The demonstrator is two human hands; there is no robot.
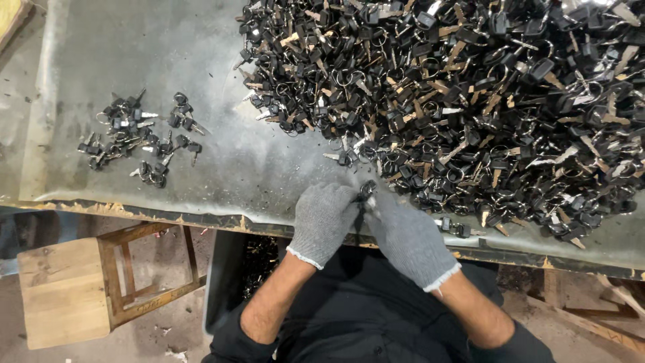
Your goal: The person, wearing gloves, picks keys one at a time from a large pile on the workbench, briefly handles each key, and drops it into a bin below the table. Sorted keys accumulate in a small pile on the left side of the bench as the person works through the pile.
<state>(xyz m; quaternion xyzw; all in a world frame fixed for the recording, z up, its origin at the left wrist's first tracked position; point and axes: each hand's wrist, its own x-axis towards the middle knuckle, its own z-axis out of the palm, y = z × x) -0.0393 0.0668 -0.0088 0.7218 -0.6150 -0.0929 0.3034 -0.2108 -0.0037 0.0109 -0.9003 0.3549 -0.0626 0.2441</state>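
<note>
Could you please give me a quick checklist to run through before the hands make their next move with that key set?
1. Both hands gloved: ok, left hand and right hand.
2. Key set held between both hands: ok.
3. Big pile of keys within reach: ok.
4. Small group of keys lies apart from the pile: ok.
5. Ring on the held set closed: cannot tell.
6. Bin below table edge: ok; contents unclear.
</note>
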